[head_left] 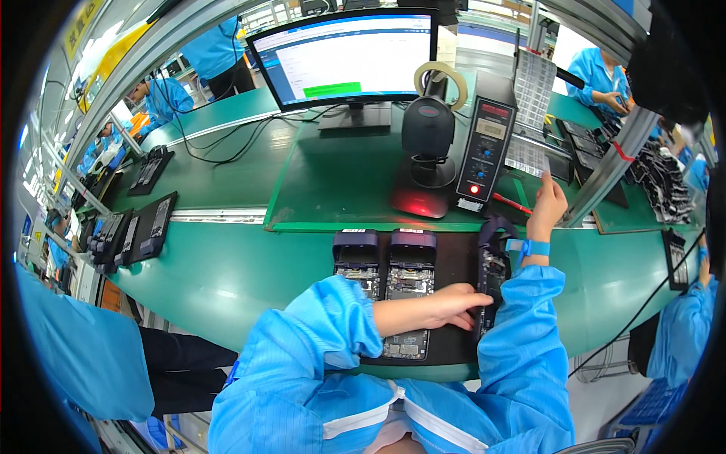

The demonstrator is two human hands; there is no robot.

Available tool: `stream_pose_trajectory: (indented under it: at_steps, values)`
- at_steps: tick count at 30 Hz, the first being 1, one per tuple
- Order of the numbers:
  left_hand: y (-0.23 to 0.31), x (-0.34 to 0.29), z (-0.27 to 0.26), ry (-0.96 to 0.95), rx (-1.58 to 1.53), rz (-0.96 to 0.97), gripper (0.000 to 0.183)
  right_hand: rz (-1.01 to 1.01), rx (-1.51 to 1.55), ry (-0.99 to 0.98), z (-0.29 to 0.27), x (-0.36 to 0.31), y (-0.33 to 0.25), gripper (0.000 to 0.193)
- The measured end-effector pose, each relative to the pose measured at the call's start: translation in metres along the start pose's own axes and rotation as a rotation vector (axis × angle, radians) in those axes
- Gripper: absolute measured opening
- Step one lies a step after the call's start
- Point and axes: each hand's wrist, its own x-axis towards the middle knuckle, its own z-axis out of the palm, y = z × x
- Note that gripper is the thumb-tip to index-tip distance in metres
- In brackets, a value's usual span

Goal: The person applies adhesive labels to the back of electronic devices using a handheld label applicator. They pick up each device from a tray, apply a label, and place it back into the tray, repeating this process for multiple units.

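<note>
My left hand [460, 304] reaches across to an opened phone [494, 274] at the right end of a dark mat [455, 261]. Its thumb and fingers grip that phone's left edge. Two more opened phones, a middle one [409, 284] and a left one [357, 261], lie on the mat with their circuit boards showing; my left forearm covers part of them. My right hand [547, 206], with a blue wrist strap [529, 248], is raised beyond the phones. Its fingers are bent together at the lower corner of a label sheet [525, 157]; anything between the fingertips is too small to tell.
A black barcode scanner [428, 132] stands in a base glowing red. Beside it are a control box [485, 151] with blue knobs and a red-handled tool [513, 203]. A monitor [344, 57] stands behind. Phone trays [148, 229] sit left; metal posts [616, 163] rise right. Co-workers surround the bench.
</note>
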Motion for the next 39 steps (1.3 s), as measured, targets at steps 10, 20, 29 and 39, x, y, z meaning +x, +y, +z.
stream_pose_trajectory:
  at_steps: [10,20,29,39]
  values:
    - [0.008,-0.068,-0.024,-0.114,-0.398,0.308,0.049,-0.022,0.146,-0.652,0.017,-0.044,-0.041,0.024]
    - [0.069,-0.096,-0.074,0.294,-0.678,0.857,0.027,0.385,0.178,-0.658,0.071,-0.095,-0.015,0.014]
    - [0.094,-0.066,-0.095,0.369,-0.805,0.916,0.025,0.022,0.423,-0.623,0.06,-0.091,-0.076,0.022]
    - [0.021,-0.119,-0.051,0.665,0.628,1.18,0.05,-0.185,0.322,-1.14,0.043,-0.178,-0.142,0.037]
